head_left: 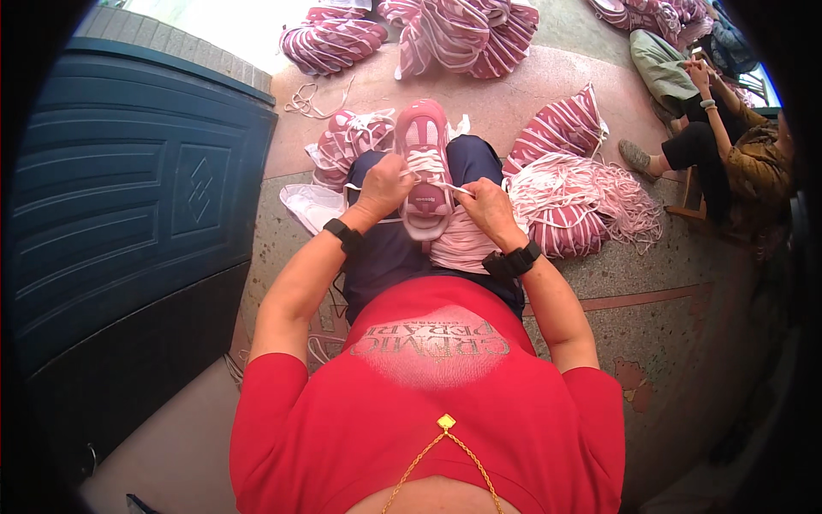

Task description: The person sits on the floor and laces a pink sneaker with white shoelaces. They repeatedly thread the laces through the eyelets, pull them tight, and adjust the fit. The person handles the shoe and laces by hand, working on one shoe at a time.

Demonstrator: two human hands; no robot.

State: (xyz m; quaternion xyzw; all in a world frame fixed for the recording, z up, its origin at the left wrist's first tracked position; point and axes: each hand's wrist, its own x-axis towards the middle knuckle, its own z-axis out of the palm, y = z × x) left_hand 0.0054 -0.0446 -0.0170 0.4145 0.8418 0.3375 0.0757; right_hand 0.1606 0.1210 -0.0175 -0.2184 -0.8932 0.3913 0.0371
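Observation:
A pink sneaker rests between my knees, toe pointing away from me, with white laces threaded through its upper part. At the shoe's left side, my left hand is closed in a pinch on a lace near the eyelets. My right hand, to the right of the tongue, pinches the other lace end, which stretches white from the shoe to my fingertips. Under the heel, a bundle of pale pink laces lies across my lap.
More pink shoe uppers lie left of my knees. Tied bundles of uppers sit ahead, another bundle to the right beside a heap of loose laces. A blue door stands left; a seated person is at far right.

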